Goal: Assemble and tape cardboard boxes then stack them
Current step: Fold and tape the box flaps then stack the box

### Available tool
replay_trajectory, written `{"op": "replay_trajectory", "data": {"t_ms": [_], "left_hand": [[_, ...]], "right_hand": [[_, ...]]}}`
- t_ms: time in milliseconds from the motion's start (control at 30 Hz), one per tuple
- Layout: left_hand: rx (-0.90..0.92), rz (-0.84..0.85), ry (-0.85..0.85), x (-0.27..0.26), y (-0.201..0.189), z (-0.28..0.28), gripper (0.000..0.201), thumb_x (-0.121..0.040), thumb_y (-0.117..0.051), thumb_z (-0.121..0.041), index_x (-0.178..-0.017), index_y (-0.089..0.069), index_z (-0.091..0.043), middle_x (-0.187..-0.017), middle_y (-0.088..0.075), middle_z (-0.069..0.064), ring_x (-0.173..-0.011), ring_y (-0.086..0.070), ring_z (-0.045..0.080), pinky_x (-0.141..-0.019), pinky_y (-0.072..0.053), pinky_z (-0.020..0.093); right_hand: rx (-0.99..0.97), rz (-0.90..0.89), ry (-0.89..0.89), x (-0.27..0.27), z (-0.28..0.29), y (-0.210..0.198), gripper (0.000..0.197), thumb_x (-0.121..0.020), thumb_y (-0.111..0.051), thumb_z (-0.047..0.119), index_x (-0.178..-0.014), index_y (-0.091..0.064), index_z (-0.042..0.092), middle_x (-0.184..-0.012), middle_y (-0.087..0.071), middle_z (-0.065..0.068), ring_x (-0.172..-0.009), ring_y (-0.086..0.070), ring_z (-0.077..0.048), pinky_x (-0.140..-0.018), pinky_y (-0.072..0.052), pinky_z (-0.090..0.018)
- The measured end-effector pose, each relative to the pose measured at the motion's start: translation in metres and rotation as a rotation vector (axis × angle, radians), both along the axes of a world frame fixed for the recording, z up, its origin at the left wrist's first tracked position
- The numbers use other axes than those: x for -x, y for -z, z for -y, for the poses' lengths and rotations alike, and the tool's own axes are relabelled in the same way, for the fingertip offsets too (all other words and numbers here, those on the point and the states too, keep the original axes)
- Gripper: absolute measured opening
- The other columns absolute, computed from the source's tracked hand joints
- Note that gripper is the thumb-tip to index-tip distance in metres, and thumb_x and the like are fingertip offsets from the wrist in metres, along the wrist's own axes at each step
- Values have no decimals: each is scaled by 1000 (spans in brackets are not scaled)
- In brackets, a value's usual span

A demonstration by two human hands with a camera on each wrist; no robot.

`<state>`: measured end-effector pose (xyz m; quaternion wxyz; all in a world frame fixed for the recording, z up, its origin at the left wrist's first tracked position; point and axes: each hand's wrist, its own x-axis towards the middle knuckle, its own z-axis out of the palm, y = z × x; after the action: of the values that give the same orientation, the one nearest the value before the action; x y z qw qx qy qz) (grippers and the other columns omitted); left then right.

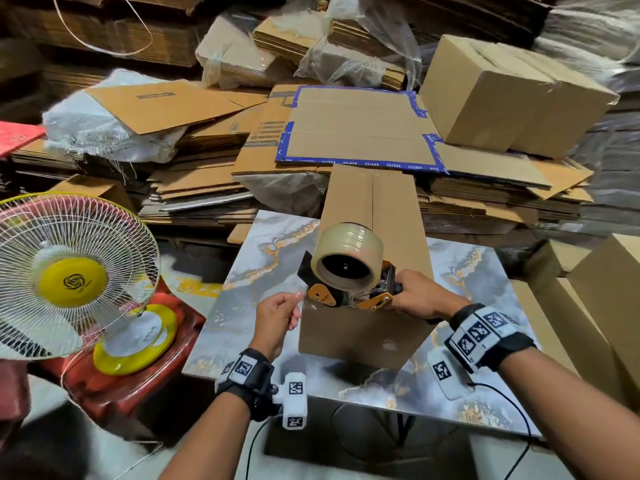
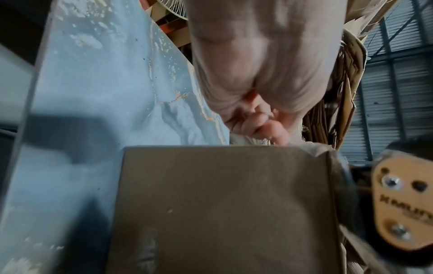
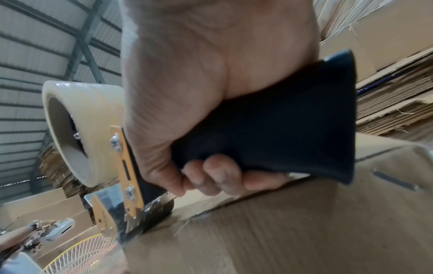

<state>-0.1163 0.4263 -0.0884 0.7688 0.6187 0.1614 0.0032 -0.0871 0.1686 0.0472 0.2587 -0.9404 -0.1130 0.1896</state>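
A long brown cardboard box (image 1: 374,237) lies on the marble-patterned table (image 1: 242,271), its centre seam running away from me. My right hand (image 1: 412,294) grips the black handle of an orange tape dispenser (image 1: 349,296), which sits on the box's near top edge with a clear tape roll (image 1: 348,258) on it. In the right wrist view the fingers (image 3: 211,178) wrap the handle and the dispenser's blade end (image 3: 140,218) meets the box (image 3: 293,231). My left hand (image 1: 297,296) is at the box's near left corner, fingers curled, pinching what looks like the loose tape end. The left wrist view shows the curled fingers (image 2: 264,122) above the box end (image 2: 222,204).
A white and yellow fan (image 1: 69,275) stands on a red stool (image 1: 131,375) at the left. Flattened cardboard piles (image 1: 360,129) fill the area behind the table. Assembled boxes (image 1: 512,95) sit at the back right, and more boxes (image 1: 606,306) stand close on the right.
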Motion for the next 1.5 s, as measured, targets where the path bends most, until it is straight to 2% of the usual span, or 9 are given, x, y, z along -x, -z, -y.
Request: {"op": "replay_trajectory", "data": {"t_ms": [167, 300, 467, 667, 800, 1067, 1200, 1300, 1500], "left_hand": [[-152, -108, -56, 19, 29, 7, 27, -96, -62, -3, -117, -62, -20, -60, -54, 7, -50, -49, 11, -47, -40, 23], [-300, 15, -357, 23, 28, 4, 18, -98, -61, -11, -106, -70, -24, -94, -72, 7, -90, -69, 27, -84, -58, 44], [-391, 249, -421, 26, -27, 35, 27, -104, -52, -10, -124, -70, -9, -119, -68, -7, -113, -62, 4, -93, -44, 7], [-401, 159, -287, 30, -26, 61, 35, -106, -46, -13, -138, -60, -9, -135, -64, 2, -123, -60, 18, -106, -47, 33], [-390, 107, -301, 22, -28, 64, 36, -105, -43, -9, -136, -63, -9, -122, -69, 1, -90, -60, -3, -76, -43, 9], [-380, 101, -256, 15, -21, 65, 33, -98, -43, -2, -106, -75, -6, -100, -75, 7, -92, -65, 18, -76, -45, 25], [-324, 22, -199, 12, -22, 62, 40, -97, -44, -5, -84, -78, -21, -90, -76, -4, -85, -63, 11, -75, -47, 24], [-299, 9, -184, 15, -37, 66, 58, -94, -40, 3, -51, -66, -28, -61, -63, -14, -58, -49, 0, -54, -38, 14], [-278, -35, -275, 17, -44, 78, 63, -93, -41, 2, -37, -45, -27, -47, -43, -15, -51, -32, 3, -50, -26, 22]], "right_hand": [[20, 6, 3, 0, 2, 4, 33, -85, -77, 25, -58, -56, 24, -53, -54, 10, -49, -45, -2, -49, -34, -18], [74, 5, -1, -7, 4, 10, 30, -81, -72, 16, -58, -54, 18, -55, -55, 3, -51, -46, -11, -51, -34, -24], [71, 3, -13, -8, 5, 11, 32, -82, -70, 12, -56, -53, 17, -52, -52, 4, -47, -43, -9, -44, -29, -16], [50, -8, -41, -9, 7, 8, 35, -84, -71, 12, -56, -52, 20, -47, -50, 7, -43, -42, -4, -45, -29, -17], [28, -8, -74, -12, 11, 4, 33, -85, -71, 15, -58, -53, 21, -53, -53, 7, -50, -46, -7, -49, -33, -21], [-1, -20, -113, -16, 17, 1, 29, -88, -71, 20, -62, -58, 24, -52, -56, 11, -54, -50, -7, -50, -35, -21], [-10, -51, -135, -19, 18, 3, 19, -86, -69, 17, -69, -61, 15, -65, -61, 0, -63, -56, -19, -57, -39, -27], [-58, -55, -137, -22, 21, 9, 19, -84, -70, 23, -74, -65, 8, -65, -60, -3, -62, -54, -23, -60, -39, -30], [-117, -94, -163, -22, 25, 10, 22, -82, -70, 23, -83, -70, 0, -67, -62, -7, -58, -51, -22, -60, -39, -33]]}}
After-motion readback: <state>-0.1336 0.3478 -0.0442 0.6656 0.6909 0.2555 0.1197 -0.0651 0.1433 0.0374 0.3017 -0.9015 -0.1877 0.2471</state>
